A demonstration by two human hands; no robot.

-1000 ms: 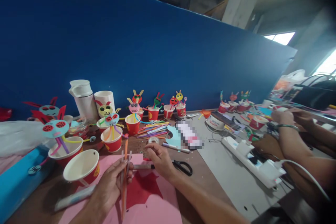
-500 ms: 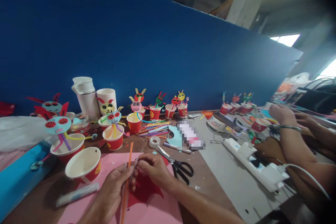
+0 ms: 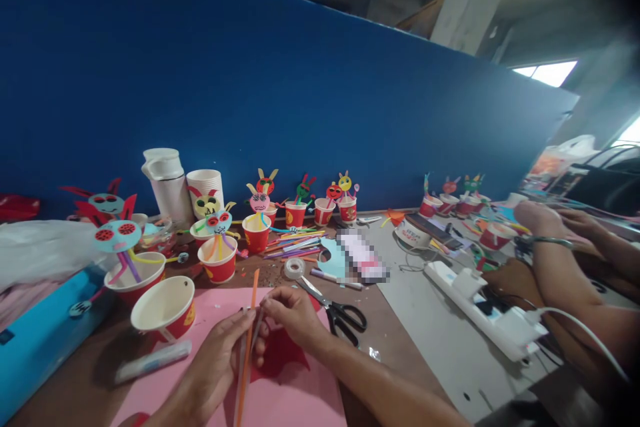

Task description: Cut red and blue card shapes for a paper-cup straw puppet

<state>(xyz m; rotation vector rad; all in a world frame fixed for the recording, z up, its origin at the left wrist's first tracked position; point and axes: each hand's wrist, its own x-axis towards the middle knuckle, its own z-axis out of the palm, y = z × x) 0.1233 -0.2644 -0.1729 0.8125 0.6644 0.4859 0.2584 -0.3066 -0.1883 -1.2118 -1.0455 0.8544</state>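
while the orange strip (image 3: 247, 360) is clamped in the left hand (image 3: 213, 361), the pale strip (image 3: 257, 328) pinched by the right hand (image 3: 295, 321) is best handled without creasing.

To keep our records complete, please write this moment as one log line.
left hand: holds orange strip | right hand: pinches pale strip | beneath: pink paper, red paper | near right hand: scissors
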